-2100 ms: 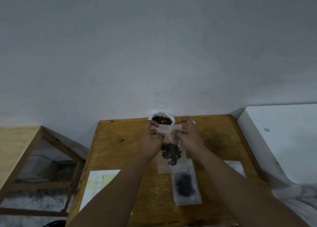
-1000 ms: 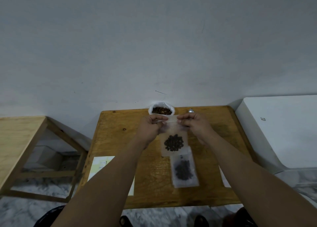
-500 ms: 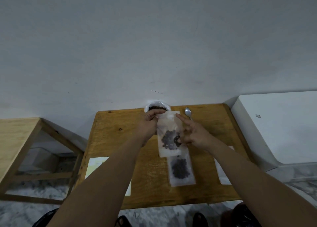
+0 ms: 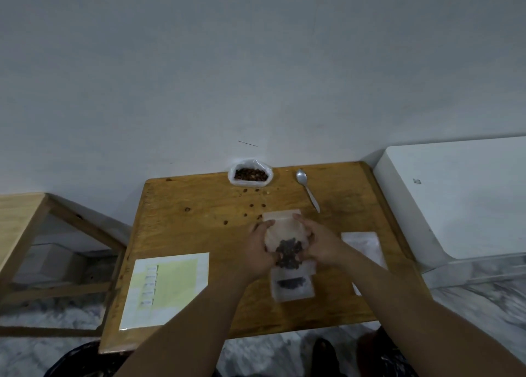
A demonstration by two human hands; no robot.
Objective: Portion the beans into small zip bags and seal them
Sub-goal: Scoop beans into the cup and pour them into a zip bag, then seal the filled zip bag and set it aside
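Clear plastic zip bag [image 4: 280, 231], dark beans [image 4: 289, 252] pooled in its lower half.

Change: a second or two back both hands pinched the top strip, with the bag lifted in front of the open sack [image 4: 250, 174]. Now it has come down toward the table [image 4: 185, 228], well to the person's side of the sack. The hands have slid from the strip to the bag's sides. Reads as: sealing pass over, bag being set down. Cannot tell whether the zip is shut along its whole length.

Grip: the left hand [image 4: 260, 251] has its fingers curled round the bag's left edge, level with the beans. The right hand [image 4: 320, 245] has its fingers curled round the right edge, one fingertip reaching up near the strip. The bag sits between the two, held on both sides, its top strip free and pointing at the sack.

Farther from the sack, a filled bag [image 4: 293, 288] lies flat and the held one overlaps it. A few loose beans [image 4: 252, 206] lie on the wood between sack and held bag. Just right of the sack, the spoon [image 4: 307, 190], untouched. The sack holds plenty, so likely more portions to go.
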